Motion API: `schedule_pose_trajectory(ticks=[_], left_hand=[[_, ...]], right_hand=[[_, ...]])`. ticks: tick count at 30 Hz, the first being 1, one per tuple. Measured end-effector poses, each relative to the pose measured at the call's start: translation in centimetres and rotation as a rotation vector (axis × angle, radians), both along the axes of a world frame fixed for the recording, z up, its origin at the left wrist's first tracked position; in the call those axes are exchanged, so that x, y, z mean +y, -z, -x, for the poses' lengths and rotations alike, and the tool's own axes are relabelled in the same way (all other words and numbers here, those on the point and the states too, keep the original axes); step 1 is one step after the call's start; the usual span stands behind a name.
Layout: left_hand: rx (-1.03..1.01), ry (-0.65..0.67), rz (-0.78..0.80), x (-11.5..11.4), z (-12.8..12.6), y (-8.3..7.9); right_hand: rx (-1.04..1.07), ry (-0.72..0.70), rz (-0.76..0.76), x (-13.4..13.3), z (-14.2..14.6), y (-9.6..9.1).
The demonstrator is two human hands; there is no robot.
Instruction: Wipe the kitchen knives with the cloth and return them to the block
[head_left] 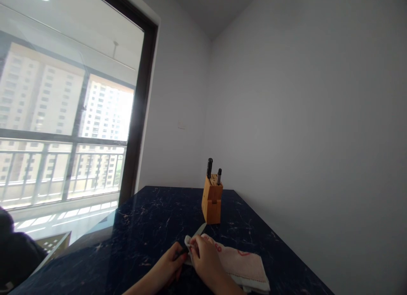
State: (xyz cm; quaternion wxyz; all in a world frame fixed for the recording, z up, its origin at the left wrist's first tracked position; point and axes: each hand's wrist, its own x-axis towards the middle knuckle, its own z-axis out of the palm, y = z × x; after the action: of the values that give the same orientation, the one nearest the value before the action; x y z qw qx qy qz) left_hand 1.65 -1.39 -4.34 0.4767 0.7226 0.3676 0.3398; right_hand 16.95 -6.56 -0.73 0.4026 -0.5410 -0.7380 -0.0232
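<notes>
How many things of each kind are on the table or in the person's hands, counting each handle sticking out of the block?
Wooden knife block: 1
Handles standing in the block: 2
Knife in the left hand: 1
Towel with red print: 1
Total: 5

The left hand is curled closed; just right of it, the right hand is pinching. The left forearm and right forearm, both bare, slant inward from the near side.
</notes>
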Motion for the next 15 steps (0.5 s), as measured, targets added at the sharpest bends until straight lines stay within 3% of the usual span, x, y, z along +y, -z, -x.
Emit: schedule_pose_trajectory(ticks=[7,15], left_hand=[[0.006,-0.006,0.018,-0.23,0.03,-0.42],[-0.019,0.030,0.025,0.57,0.32,0.28]], right_hand=[[-0.038,-0.001,0.007,0.09,-0.03,-0.24],[-0.010,-0.027,0.035,-0.02,-0.16,-0.52]])
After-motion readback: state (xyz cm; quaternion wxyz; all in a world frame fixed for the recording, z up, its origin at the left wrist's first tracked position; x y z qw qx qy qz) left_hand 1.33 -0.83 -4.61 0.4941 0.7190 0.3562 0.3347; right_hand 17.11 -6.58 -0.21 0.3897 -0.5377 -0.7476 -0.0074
